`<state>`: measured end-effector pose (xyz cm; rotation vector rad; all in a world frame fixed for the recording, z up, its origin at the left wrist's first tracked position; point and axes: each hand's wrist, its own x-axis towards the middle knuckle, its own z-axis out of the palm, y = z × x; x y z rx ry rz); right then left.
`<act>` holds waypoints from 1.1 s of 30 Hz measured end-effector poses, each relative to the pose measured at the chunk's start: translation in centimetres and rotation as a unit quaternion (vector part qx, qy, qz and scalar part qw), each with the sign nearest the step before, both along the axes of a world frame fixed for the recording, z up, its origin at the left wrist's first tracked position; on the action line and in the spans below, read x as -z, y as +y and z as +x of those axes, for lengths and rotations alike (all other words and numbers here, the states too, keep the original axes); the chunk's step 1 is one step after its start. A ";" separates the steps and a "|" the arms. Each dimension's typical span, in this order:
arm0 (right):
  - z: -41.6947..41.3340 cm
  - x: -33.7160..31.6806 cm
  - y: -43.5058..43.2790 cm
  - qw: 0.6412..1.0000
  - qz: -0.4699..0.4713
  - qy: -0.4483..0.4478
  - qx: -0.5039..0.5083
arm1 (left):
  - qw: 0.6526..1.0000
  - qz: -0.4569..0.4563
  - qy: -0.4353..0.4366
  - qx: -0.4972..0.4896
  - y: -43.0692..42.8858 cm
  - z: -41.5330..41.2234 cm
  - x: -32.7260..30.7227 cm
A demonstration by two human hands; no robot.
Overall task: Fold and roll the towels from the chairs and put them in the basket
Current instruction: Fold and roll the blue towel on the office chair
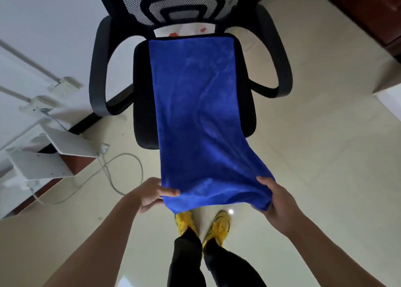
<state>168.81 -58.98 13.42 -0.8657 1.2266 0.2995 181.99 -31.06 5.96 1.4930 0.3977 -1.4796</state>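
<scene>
With left hand point(152, 194) at 7 o'clock and right hand point(278, 202) at 5 o'clock, pinches near corners of blue towel point(195, 113), thumbs clamped on top, fingers curled beneath. Stretches from black chair point(143, 121) seat at 12 o'clock.

One blue towel point(199, 113), one black chair point(143, 102), two hands point(152, 193) point(280, 202), two yellow shoes point(184, 220) point(220, 223), and seemingly one white cable point(134, 156).

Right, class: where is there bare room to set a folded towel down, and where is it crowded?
Free: the floor right of the chair, between its armrest and the brown cabinet; narrow seat strips either side of the towel. Crowded: the floor at left, with white metal brackets and a cable. The left hand and right hand hold the towel's near corners.
</scene>
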 end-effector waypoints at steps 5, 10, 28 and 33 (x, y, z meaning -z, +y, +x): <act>-1.3 0.1 0.0 0.999 -0.014 0.006 0.050 | 0.994 -0.004 -0.012 -0.107 1.2 -2.0 -0.2; -2.1 1.4 0.6 0.996 -0.001 0.027 0.081 | 0.987 -0.055 0.030 -0.147 1.7 -5.1 -0.8; -5.5 4.4 -0.9 0.909 -0.366 0.141 -0.141 | 0.924 0.255 -0.115 -0.262 2.1 -10.1 -1.3; -7.5 4.6 -0.5 0.860 -0.428 0.100 -0.257 | 0.901 0.305 -0.270 -0.151 2.2 -12.2 -1.4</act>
